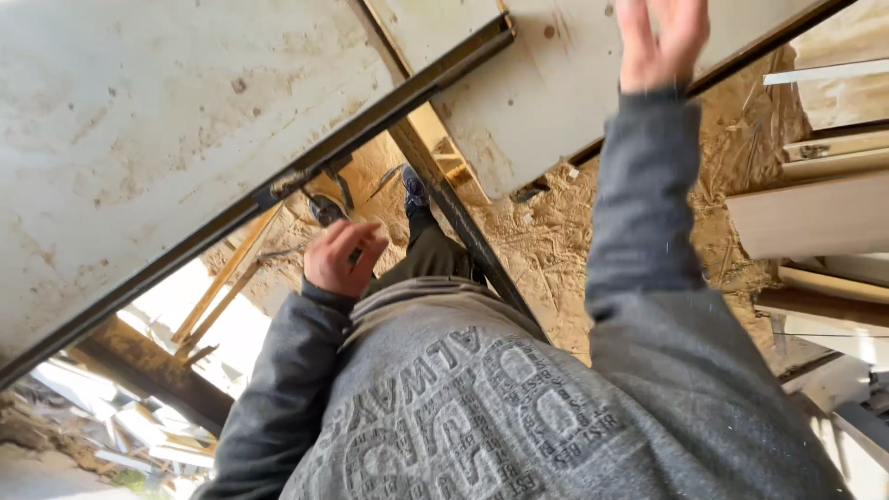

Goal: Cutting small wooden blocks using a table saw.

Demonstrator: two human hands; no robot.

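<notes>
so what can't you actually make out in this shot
- Right hand, head view: the fingertips are cut off by the top edge, so any contact with the white panel is unclear.
- Left hand: curled with its back to the camera, so the palm is hidden.
- Feet: only one shoe shows; the dark metal frame covers the rest.
- Debris pile at lower left: overexposed and too small to identify.
</notes>
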